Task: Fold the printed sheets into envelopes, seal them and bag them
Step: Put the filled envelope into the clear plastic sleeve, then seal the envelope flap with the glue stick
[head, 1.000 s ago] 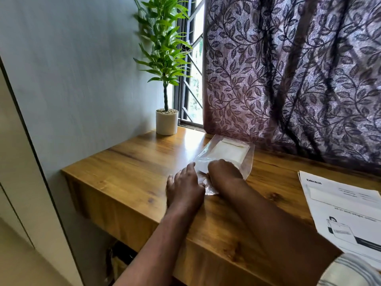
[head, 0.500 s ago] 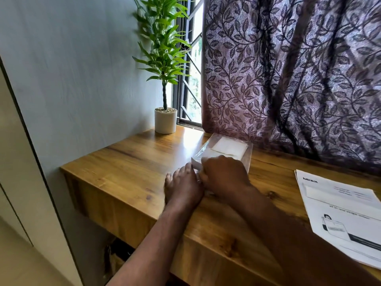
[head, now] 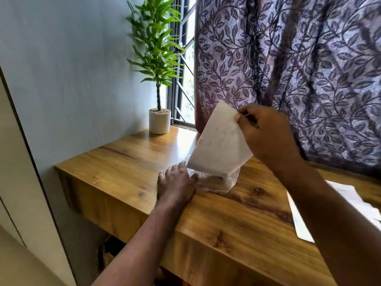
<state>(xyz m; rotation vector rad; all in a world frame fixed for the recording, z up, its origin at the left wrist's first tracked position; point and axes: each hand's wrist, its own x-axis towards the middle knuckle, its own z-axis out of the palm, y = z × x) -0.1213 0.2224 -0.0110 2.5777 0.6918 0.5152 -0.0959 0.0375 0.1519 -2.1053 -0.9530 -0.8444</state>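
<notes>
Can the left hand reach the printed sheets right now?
Probably not cleanly: the left hand presses the plastic bag, and the right forearm crosses above the printed sheets, partly hiding them.

Printed sheets mostly out of view.

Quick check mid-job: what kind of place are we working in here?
Likely a room in a home: a wooden desk beside a barred window, a leaf-patterned curtain and a potted plant.
</notes>
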